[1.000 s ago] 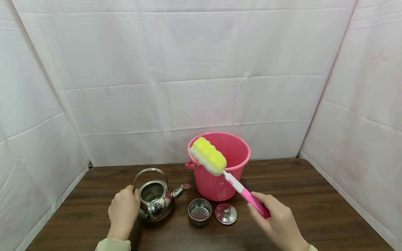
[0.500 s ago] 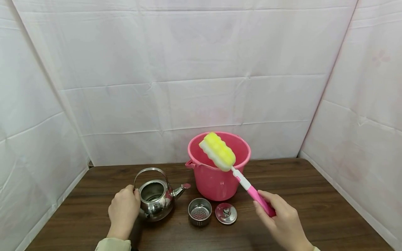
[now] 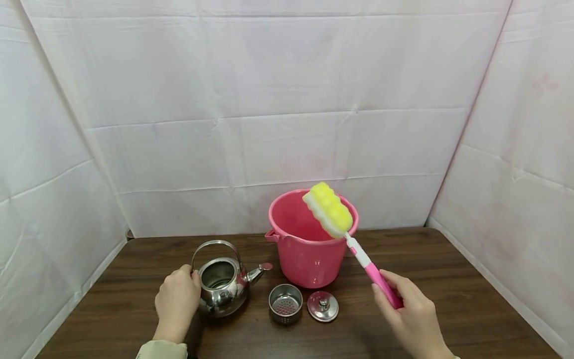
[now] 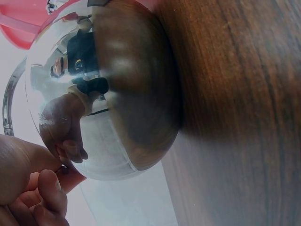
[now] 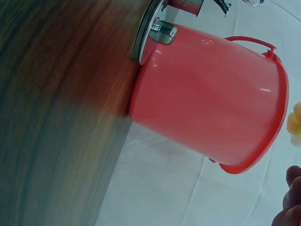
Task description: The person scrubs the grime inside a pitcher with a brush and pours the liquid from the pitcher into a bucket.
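My left hand pinches the kettle's handle at its lower left end, beside the lidless steel kettle. In the left wrist view, the fingers meet at the side of the shiny kettle body. My right hand grips the pink handle of a sponge brush, raised above the table. The yellow and white sponge head overlaps the right part of the pink bucket's opening in the head view. In the right wrist view only some fingertips and a bit of sponge show.
The pink bucket stands at the back of the wooden table. In front of it are a perforated steel strainer cup and a round steel lid. White cloth walls surround the table.
My right hand has moved right with the brush, and the sponge head has shifted right and slightly up across the bucket's opening. The left hand and kettle have stayed still.
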Tool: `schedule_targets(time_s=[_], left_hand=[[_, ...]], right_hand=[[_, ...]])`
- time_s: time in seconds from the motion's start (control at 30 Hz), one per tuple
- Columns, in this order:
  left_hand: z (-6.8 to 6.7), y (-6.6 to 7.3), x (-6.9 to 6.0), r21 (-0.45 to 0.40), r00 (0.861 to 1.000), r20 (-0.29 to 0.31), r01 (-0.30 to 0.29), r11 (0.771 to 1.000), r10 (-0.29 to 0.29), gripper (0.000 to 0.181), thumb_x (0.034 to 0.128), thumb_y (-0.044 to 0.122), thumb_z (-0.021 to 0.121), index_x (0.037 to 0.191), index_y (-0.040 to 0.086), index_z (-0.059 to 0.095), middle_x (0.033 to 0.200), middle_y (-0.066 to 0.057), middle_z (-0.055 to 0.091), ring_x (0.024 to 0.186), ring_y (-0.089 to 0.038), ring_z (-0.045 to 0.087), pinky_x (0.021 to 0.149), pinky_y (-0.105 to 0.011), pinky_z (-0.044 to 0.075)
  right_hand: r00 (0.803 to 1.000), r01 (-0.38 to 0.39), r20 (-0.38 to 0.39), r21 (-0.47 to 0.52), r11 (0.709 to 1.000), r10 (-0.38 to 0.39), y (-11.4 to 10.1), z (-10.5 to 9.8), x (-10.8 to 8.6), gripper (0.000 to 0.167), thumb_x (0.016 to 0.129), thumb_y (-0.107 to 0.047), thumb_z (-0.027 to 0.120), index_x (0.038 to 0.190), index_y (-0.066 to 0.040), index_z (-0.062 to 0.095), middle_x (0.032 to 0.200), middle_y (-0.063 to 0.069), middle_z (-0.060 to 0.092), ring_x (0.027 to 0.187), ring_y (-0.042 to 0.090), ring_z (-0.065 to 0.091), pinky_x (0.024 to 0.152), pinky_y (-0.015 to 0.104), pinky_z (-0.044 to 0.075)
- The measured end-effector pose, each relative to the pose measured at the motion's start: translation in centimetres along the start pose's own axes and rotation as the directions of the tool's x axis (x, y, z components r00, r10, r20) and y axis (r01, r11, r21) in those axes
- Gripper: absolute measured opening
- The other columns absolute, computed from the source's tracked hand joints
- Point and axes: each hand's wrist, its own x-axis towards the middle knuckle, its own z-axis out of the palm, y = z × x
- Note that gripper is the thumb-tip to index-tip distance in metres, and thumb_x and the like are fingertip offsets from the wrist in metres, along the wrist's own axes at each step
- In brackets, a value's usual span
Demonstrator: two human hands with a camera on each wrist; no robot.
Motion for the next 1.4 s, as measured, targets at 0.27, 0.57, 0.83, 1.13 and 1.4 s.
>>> schedule_targets(time_s=[0.27, 0.57, 0.83, 1.13, 1.4], left_hand=[[0.2, 0.0, 0.0, 0.001, 0.999, -0.041, -0.013, 1.000, 0.013, 0.015, 0.0857, 0.007, 0.058, 0.090, -0.005, 0.066, 0.077, -0.025, 0.066, 0.063, -0.047, 0.062, 0.046, -0.052, 0.045], [0.1, 0.0, 0.1, 0.001, 1.000, 0.001, -0.010, 1.000, 0.010, 0.018, 0.0885, 0.008, 0.056, 0.094, -0.007, 0.066, 0.079, -0.025, 0.066, 0.065, -0.045, 0.063, 0.047, -0.052, 0.046], [0.1, -0.1, 0.1, -0.003, 1.000, -0.001, -0.013, 1.000, 0.013, 0.019, 0.0887, 0.008, 0.056, 0.093, -0.007, 0.066, 0.078, -0.025, 0.066, 0.066, -0.046, 0.063, 0.049, -0.053, 0.046], [0.1, -0.1, 0.1, -0.007, 1.000, 0.001, -0.011, 1.000, 0.011, 0.019, 0.0888, 0.008, 0.056, 0.094, -0.007, 0.066, 0.079, -0.025, 0.066, 0.066, -0.046, 0.063, 0.049, -0.053, 0.046], [0.0, -0.2, 0.1, -0.005, 1.000, 0.017, -0.004, 1.000, 0.004, 0.020, 0.0892, 0.009, 0.056, 0.096, -0.007, 0.066, 0.081, -0.025, 0.067, 0.067, -0.046, 0.063, 0.049, -0.052, 0.047]], right_hand=[[0.999, -0.025, -0.049, -0.061, 0.998, 0.022, 0.5, -0.1, 0.1, 0.049, 0.092, -0.043, 0.054, 0.099, 0.003, 0.069, 0.074, 0.004, 0.063, 0.066, -0.003, 0.046, 0.052, 0.013, 0.040], [0.997, -0.068, -0.036, -0.080, 0.995, 0.065, 0.8, -0.7, 0.2, 0.032, 0.086, -0.025, 0.066, 0.102, 0.002, 0.068, 0.078, 0.007, 0.065, 0.068, -0.003, 0.048, 0.055, 0.012, 0.041], [0.990, -0.139, 0.010, -0.155, 0.978, 0.143, 1.2, -1.5, 0.5, 0.035, 0.070, -0.002, 0.074, 0.104, 0.002, 0.067, 0.074, 0.007, 0.062, 0.063, -0.001, 0.043, 0.050, 0.010, 0.037], [0.981, -0.192, -0.032, -0.224, 0.955, 0.190, 2.2, -2.0, 0.4, 0.035, 0.068, -0.003, 0.076, 0.101, 0.003, 0.068, 0.071, 0.008, 0.064, 0.061, -0.002, 0.044, 0.048, 0.010, 0.035], [0.952, -0.299, -0.021, -0.291, 0.909, 0.306, 2.3, -2.3, 0.2, 0.031, 0.072, -0.006, 0.075, 0.100, 0.002, 0.067, 0.070, 0.007, 0.063, 0.059, 0.000, 0.043, 0.048, 0.014, 0.034]])
